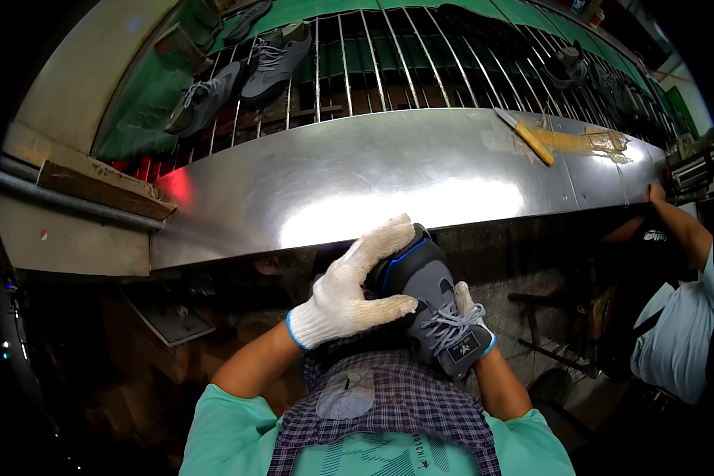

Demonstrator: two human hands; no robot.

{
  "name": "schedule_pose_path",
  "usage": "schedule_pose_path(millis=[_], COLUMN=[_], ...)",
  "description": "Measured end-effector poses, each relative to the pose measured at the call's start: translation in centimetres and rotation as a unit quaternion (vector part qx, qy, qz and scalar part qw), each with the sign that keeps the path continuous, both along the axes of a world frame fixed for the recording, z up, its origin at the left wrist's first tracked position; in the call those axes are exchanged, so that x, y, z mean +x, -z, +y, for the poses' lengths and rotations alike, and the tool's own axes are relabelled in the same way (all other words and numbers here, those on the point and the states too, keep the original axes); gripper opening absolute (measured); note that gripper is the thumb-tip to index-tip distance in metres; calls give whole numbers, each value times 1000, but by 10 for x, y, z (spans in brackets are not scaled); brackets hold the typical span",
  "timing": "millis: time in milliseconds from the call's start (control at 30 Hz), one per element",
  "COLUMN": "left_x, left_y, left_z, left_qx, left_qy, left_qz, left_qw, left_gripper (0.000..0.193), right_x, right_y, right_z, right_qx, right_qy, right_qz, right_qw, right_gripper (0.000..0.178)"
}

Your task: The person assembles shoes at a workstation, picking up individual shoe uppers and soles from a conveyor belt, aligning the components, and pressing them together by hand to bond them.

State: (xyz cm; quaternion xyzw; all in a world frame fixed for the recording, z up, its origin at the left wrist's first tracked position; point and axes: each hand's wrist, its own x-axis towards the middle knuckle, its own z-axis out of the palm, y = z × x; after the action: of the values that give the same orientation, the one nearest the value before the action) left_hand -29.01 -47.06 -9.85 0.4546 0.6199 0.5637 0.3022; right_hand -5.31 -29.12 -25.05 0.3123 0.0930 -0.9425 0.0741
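Observation:
A grey and black lace-up shoe (430,284) with a blue line round its toe is held in front of my body, just below the metal bench edge. Its toe points up and away, and its pale laces are tied. My left hand (349,289), in a white knitted glove, grips the toe end, fingers along the left side and thumb reaching over the upper. On the far side, my right hand (470,305), gloved too, holds the shoe near the laces; most of its fingers are hidden behind it.
A shiny metal ledge (238,186) runs across in front of me. On it lies a knife (529,140) with a yellow handle, near brown tape (583,143). Beyond, metal bars carry grey shoes (276,65). At right, another person's arm (685,222) touches the ledge.

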Motion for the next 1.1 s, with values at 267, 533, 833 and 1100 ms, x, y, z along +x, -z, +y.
schedule_pose_path(millis=[267,533,833,1100], left_x=[3,4,1,2], left_y=[-4,3,-3,0], left_z=[0,-8,1,-5], left_qx=[-1,-17,-45,-50], left_qy=[-16,-28,-40,-39], left_qz=[5,9,-33,18], left_qw=[1000,999,998,998], left_gripper=[93,105,105,103], right_x=[-15,-23,-14,-19], right_y=[-41,-21,-21,-24], right_z=[-6,-7,-8,-10], right_qx=[34,69,-20,11], right_qy=[13,4,-9,6], right_qz=[20,-13,-12,57], right_qw=[999,997,1000,998], right_gripper=[56,49,63,60])
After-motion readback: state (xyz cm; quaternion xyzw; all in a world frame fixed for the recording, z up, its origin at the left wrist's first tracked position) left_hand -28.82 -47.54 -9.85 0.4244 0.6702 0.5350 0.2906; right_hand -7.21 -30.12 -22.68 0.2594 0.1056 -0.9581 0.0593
